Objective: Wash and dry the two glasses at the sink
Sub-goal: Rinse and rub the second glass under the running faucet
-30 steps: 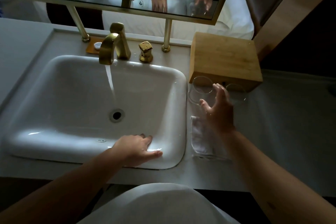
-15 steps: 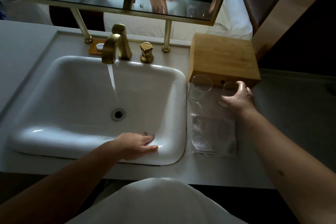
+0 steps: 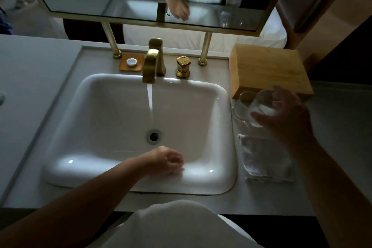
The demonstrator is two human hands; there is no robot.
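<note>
Right hand [image 3: 289,119] wrapped around one clear glass [image 3: 261,106], lifted and tilted beside the wooden box [image 3: 265,68]. Second glass [image 3: 240,104] upright on the counter, just behind. Left hand [image 3: 167,161] loosely curled, empty, on the sink's [image 3: 221,179] front rim. Gold faucet [image 3: 151,66] running.

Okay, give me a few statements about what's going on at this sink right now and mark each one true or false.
1. Water is running from the gold faucet. True.
2. The right hand holds a glass. True.
3. The left hand is holding the other glass. False: it rests on the near rim of the sink, and that glass stands by the wooden box.
4. The folded cloth lies inside the basin. False: it lies on the counter right of the sink.
</note>
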